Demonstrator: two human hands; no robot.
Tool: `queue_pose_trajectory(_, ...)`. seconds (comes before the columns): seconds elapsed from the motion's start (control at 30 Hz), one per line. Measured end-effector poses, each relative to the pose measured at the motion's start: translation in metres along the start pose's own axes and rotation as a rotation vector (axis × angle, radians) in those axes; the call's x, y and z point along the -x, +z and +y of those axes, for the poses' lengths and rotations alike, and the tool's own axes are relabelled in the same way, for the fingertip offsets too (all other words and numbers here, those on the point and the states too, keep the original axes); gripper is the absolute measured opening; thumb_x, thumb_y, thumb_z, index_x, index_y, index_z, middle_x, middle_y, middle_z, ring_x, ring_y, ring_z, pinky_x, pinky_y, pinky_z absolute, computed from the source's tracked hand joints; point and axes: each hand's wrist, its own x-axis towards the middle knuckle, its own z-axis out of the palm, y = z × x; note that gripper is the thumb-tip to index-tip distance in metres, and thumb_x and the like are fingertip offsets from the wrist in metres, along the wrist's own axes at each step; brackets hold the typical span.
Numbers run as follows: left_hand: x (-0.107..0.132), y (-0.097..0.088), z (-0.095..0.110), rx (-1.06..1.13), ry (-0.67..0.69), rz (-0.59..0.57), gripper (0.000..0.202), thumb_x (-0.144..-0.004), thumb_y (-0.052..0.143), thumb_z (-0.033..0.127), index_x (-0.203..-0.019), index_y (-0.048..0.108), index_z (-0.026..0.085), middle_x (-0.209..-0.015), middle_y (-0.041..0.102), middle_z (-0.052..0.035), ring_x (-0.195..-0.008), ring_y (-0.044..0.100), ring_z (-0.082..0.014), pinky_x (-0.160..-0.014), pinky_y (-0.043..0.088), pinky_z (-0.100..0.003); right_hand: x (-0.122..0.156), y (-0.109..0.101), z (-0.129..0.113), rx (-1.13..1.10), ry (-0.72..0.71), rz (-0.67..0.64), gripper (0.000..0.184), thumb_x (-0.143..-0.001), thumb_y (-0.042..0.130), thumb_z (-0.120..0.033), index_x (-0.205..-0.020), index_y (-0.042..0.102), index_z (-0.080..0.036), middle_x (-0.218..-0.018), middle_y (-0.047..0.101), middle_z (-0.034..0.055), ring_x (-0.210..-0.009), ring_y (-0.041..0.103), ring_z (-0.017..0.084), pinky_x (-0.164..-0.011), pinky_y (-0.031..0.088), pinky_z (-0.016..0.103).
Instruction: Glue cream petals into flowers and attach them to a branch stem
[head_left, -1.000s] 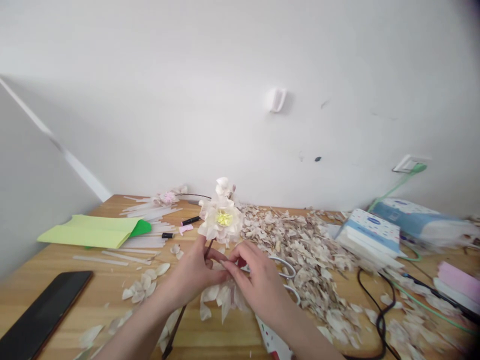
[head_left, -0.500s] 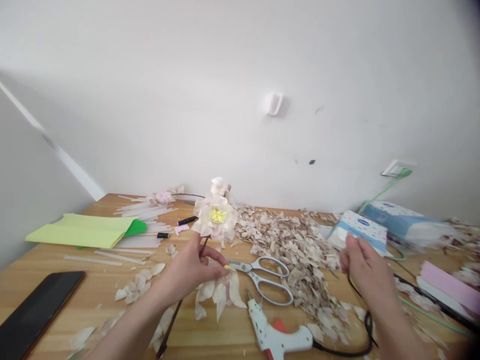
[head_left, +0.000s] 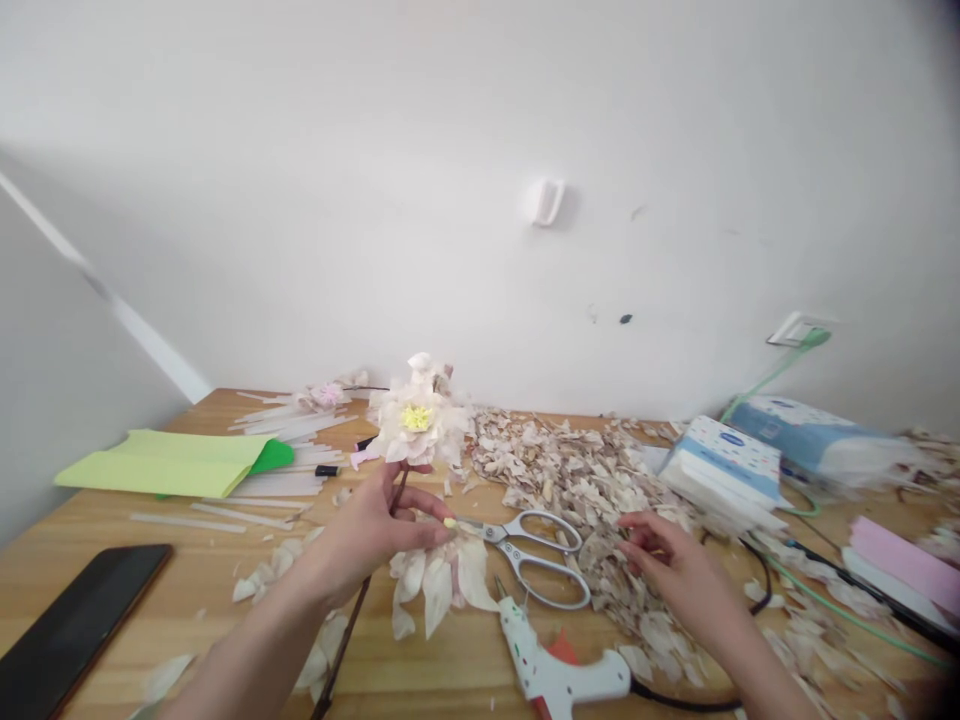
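Note:
My left hand (head_left: 382,530) is closed around the brown stem (head_left: 349,640) of a pale flower (head_left: 416,418) with a yellow centre, held upright. A small pale-yellow bit (head_left: 450,522) shows at its thumb and fingertip. Loose white petals (head_left: 442,580) lie just under that hand. My right hand (head_left: 667,555) hovers at the heap of dried petals (head_left: 570,465), thumb and fingers drawn together; what they pinch, if anything, is too small to tell. Between the hands lie grey-handled scissors (head_left: 544,560), with a white glue gun (head_left: 555,665) in front of them.
On the left are a black phone (head_left: 82,625), yellow-green paper (head_left: 157,463) and translucent glue sticks (head_left: 285,420). Tissue packs (head_left: 727,465) and pink paper (head_left: 904,560) lie on the right. A black cord (head_left: 690,704) runs from the glue gun; a wall (head_left: 480,200) stands behind.
My right hand has moved left and down from in front of the tissue pack to the dried petals, its fist loosening into a pinch. The flower in my left hand has shifted slightly left.

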Motion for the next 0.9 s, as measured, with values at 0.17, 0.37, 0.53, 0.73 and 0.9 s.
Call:
queue_pose_trajectory(0.17,-0.001,0.001,0.001,0.018,-0.01,0.017,0.06,-0.056,0.075,0.017,-0.105,0.04,0.019,-0.073,0.065,0.0016,-0.056,0.056,-0.0081,-0.055,0.04,-0.021,0.015,0.01,-0.042,-0.032,-0.082,-0.101,0.017,-0.082,0.046,-0.034,-0.084,0.058,-0.022,-0.076,0.061,0.0028,-0.071,0.06,0.021,-0.067,0.047,0.033)
queue_pose_trajectory(0.37,-0.003,0.001,-0.001,-0.095,0.016,0.081,0.056,-0.058,0.072,0.015,-0.102,0.038,0.018,-0.075,0.067,-0.0005,-0.054,0.054,-0.0086,-0.05,0.038,-0.02,0.031,0.017,-0.064,0.183,-0.278,-0.385,0.027,-0.07,0.046,-0.008,-0.087,0.059,-0.023,-0.097,0.06,0.004,-0.097,0.054,0.021,-0.085,0.041,0.034)
queue_pose_trajectory(0.53,-0.004,0.0,0.0,-0.13,0.025,0.13,0.052,-0.058,0.073,0.018,-0.098,0.041,0.018,-0.074,0.068,-0.0009,-0.054,0.056,-0.0102,-0.051,0.04,-0.021,0.051,0.023,-0.054,0.338,-0.211,-0.601,0.054,-0.05,0.046,0.001,-0.098,0.056,-0.022,-0.109,0.056,0.0066,-0.105,0.05,0.025,-0.09,0.038,0.038)
queue_pose_trajectory(0.73,-0.004,0.002,0.001,-0.085,0.033,0.17,0.059,-0.055,0.074,0.017,-0.103,0.04,0.018,-0.07,0.067,0.0005,-0.055,0.057,-0.0106,-0.053,0.042,-0.021,0.069,0.051,-0.038,0.459,-0.206,-0.59,0.055,-0.052,0.045,0.002,-0.103,0.055,-0.015,-0.109,0.057,0.0123,-0.101,0.052,0.026,-0.087,0.039,0.037)
queue_pose_trajectory(0.9,-0.003,0.002,0.002,-0.094,0.028,0.11,0.055,-0.058,0.073,0.018,-0.1,0.038,0.018,-0.076,0.067,-0.0009,-0.052,0.052,-0.0076,-0.05,0.038,-0.019,0.062,0.033,-0.045,0.353,-0.219,-0.521,0.025,-0.067,0.048,-0.011,-0.089,0.056,-0.02,-0.092,0.063,0.0078,-0.083,0.058,0.023,-0.072,0.044,0.033)
